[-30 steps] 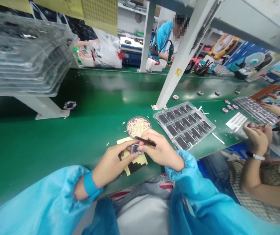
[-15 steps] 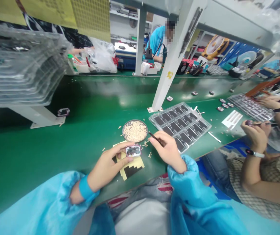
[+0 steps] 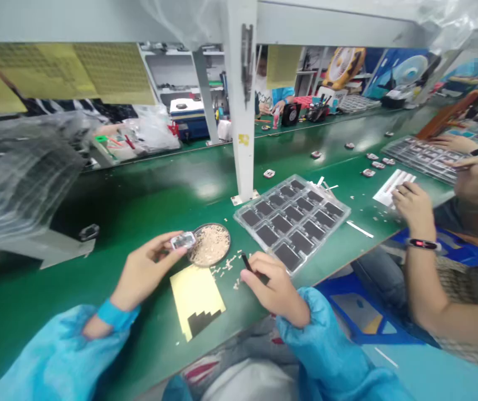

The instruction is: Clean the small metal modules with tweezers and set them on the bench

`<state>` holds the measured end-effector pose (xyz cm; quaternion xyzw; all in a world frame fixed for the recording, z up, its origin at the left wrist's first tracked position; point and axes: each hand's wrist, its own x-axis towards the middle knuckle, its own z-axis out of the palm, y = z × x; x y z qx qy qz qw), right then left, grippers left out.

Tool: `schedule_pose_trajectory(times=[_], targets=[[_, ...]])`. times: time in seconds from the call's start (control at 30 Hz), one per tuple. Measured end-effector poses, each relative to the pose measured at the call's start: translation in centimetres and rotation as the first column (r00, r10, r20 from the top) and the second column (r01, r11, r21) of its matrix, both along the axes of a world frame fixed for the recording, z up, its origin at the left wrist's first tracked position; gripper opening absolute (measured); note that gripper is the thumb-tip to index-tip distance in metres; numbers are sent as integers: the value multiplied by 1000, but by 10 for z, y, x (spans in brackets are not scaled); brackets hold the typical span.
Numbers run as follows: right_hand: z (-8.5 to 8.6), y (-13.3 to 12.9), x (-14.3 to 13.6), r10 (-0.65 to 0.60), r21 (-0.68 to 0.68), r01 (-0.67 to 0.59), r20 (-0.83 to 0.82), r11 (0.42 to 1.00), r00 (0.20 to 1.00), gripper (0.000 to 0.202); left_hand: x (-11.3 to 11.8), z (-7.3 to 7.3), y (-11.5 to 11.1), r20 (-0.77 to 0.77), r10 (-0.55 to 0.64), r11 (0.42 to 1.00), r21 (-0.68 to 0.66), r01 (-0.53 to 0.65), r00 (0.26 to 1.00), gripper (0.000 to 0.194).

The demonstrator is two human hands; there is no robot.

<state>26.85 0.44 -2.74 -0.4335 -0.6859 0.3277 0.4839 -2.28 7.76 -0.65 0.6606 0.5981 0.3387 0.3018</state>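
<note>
My left hand [image 3: 149, 267] pinches a small white-rimmed device housing [image 3: 183, 240] between thumb and fingers, over the left rim of a round dish [image 3: 229, 248]. Tiny cream-coloured pieces [image 3: 208, 242] fill that dish, and more lie scattered to its right. In my right hand [image 3: 274, 287] is a slim black tool [image 3: 246, 262], which looks like tweezers; its tip points up and left, near the loose pieces. Between the hands, a yellow sheet [image 3: 193, 289] with a dark stepped patch lies on the bench.
A clear tray [image 3: 345, 214] of dark rectangular parts stands right of the dish, behind it a white post [image 3: 245, 139]. Stacked clear trays [image 3: 22, 189] rise at left. Similar housings [image 3: 269, 174] dot the green bench. At right, a co-worker's hand [image 3: 414, 206] touches a white sheet.
The view has swung. My left hand has moved the housing off the yellow sheet to the dish's left edge. My right hand still grips the black tool. The co-worker's hand has reached the white sheet.
</note>
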Motion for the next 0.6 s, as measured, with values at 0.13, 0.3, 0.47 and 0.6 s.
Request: schedule_pose_trajectory(times=[0.13,0.3,0.47,0.6], targets=[[-1,-3,6,53,-110,-46,61,993,997,41,-18,7,73,-294,81,990,138,-42,952,56],[-2,-8,13,101,-187,-92,36,978,994,38,21,15,151,-490,64,963,259,75,869,68],[-3,-7,15,85,-209,-80,13,975,996,38,125,9,230,-475,-261,920,142,366,840,54],[0,-2,14,111,-217,-125,-76,968,991,26,199,-6,286,-393,-382,890,87,447,837,69]])
